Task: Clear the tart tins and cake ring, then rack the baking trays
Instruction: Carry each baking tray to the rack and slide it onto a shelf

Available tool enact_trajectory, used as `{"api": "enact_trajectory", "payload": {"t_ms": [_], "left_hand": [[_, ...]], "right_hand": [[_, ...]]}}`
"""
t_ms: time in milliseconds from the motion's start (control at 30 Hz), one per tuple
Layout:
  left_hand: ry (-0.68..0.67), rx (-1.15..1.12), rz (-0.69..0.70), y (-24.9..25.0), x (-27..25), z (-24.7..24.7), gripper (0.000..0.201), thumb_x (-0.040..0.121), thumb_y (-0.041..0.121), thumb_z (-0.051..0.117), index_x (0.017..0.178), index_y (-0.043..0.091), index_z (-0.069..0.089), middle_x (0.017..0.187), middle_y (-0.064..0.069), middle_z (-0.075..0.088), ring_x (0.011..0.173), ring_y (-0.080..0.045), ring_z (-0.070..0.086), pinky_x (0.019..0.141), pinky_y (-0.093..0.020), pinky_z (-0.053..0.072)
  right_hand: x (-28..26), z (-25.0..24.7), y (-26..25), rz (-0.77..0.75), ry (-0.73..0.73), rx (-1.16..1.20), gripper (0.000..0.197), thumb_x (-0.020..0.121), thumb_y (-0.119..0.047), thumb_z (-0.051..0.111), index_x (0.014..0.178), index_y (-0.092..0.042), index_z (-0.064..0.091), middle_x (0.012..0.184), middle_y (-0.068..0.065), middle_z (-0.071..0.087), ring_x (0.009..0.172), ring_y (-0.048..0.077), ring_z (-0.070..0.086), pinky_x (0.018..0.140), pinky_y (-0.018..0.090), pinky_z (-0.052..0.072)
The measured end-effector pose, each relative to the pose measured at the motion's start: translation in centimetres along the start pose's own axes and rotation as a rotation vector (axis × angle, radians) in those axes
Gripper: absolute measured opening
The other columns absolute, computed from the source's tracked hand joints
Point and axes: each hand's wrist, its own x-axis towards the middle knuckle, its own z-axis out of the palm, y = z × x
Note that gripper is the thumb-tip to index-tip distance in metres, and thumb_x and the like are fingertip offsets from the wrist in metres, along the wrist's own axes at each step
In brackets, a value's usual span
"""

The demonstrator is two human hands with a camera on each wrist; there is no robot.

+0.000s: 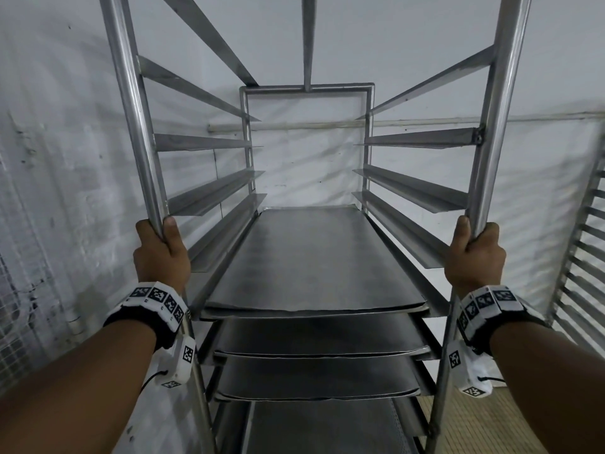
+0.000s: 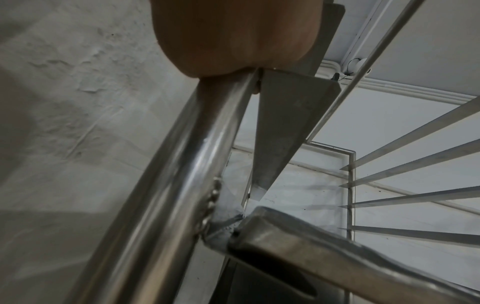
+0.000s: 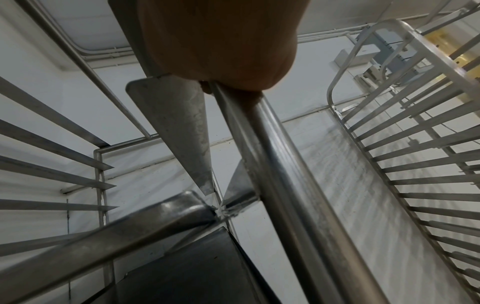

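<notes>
Steel rack (image 1: pixel 366 90) uprights gripped: left hand (image 1: pixel 162 253), right hand (image 1: pixel 474 257).

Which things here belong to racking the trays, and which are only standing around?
Part of the job:
- rack, gripped at both front posts
- left hand on the left post
- right hand on the right post
- baking trays already lying on the rack's rails

Just around:
- second rack at the right edge
- white wall
- pipe along the wall

Left hand (image 2: pixel 228 39) grips the rack's shiny upright post (image 2: pixel 176 185) (weld bead visible), angled tray runners (image 2: pixel 415 164) beyond
</notes>
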Motion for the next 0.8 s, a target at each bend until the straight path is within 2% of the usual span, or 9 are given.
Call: {"api": "enact_trajectory", "payload": {"t_ms": [100, 267, 400, 533, 667, 800], "left_hand": [[-0.003, 0.003, 0.002, -0.3, 0.4, 0.6, 0.049, 0.105, 0.052, 0.031, 0.114, 0.005, 0.042, 0.065, -0.004, 0.044, 0.056, -0.026, 0.039, 0.059, -0.042, 0.038], [0.0, 0.037, 0.012, -1.4, 1.2, 2.0, 0.053, 0.103, 0.059, 0.029, 0.113, 0.008, 0.041, 0.066, -0.008, 0.048, 0.064, -0.038, 0.053, 0.059, -0.048, 0.047], [0.0, 0.032, 0.022, -2.0, 1.3, 2.4, 0.052, 0.103, 0.059, 0.028, 0.114, 0.009, 0.041, 0.069, -0.009, 0.049, 0.065, -0.035, 0.052, 0.058, -0.042, 0.042], [0.012, 0.032, 0.012, -1.8, 1.1, 2.3, 0.053, 0.104, 0.059, 0.028, 0.115, 0.008, 0.041, 0.069, -0.008, 0.048, 0.063, -0.034, 0.05, 0.057, -0.042, 0.042], [-0.022, 0.028, 0.001, -1.6, 1.0, 2.0, 0.054, 0.103, 0.06, 0.028, 0.115, 0.008, 0.041, 0.066, -0.009, 0.05, 0.056, -0.032, 0.052, 0.054, -0.04, 0.045], [-0.114, 0.072, -0.064, -0.8, 1.1, 1.2, 0.055, 0.103, 0.061, 0.026, 0.118, 0.009, 0.038, 0.071, -0.01, 0.053, 0.063, -0.034, 0.054, 0.059, -0.041, 0.043]], "right_hand": [[0.3, 0.6, 0.2, 0.002, 0.003, 0.007, 0.051, 0.104, -0.05, 0.04, 0.1, 0.001, 0.042, 0.072, 0.017, 0.047, 0.076, 0.051, 0.055, 0.064, 0.044, 0.036], [0.9, 1.6, 0.4, 0.025, -0.007, -0.001, 0.049, 0.104, -0.049, 0.04, 0.101, 0.0, 0.042, 0.073, 0.017, 0.049, 0.077, 0.048, 0.056, 0.065, 0.043, 0.038], [1.0, 2.1, 0.7, 0.012, 0.005, -0.007, 0.05, 0.104, -0.048, 0.04, 0.104, 0.002, 0.044, 0.076, 0.018, 0.05, 0.077, 0.047, 0.055, 0.065, 0.041, 0.035], [1.0, 1.8, 0.4, 0.024, 0.0, -0.008, 0.051, 0.104, -0.049, 0.04, 0.106, 0.003, 0.043, 0.076, 0.017, 0.049, 0.078, 0.047, 0.055, 0.064, 0.04, 0.033], [0.9, 1.3, 0.2, 0.045, -0.063, -0.033, 0.052, 0.104, -0.051, 0.039, 0.108, 0.001, 0.041, 0.078, 0.02, 0.051, 0.081, 0.049, 0.057, 0.066, 0.042, 0.035], [1.2, 0.1, -0.1, 0.058, -0.187, -0.099, 0.052, 0.102, -0.056, 0.035, 0.109, -0.004, 0.038, 0.082, 0.025, 0.054, 0.086, 0.051, 0.058, 0.069, 0.044, 0.038]]}}
